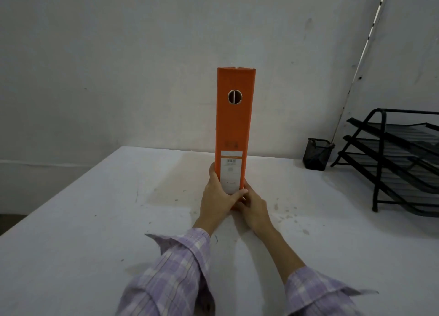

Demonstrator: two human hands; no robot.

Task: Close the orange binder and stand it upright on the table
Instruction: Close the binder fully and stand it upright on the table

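The orange binder (234,125) is closed and stands upright in the middle of the white table (95,220), spine facing me, with a round finger hole near the top and a white label low down. My left hand (217,197) wraps the binder's lower left side, thumb across the spine. On the lower right side my right hand (253,207) grips the base. Both hands hide the binder's bottom edge.
A black mesh pen cup (317,154) stands at the back right of the table. Beside it a black tiered paper tray (399,159) fills the right edge. A grey wall rises behind the table. The table's left edge drops to the floor.
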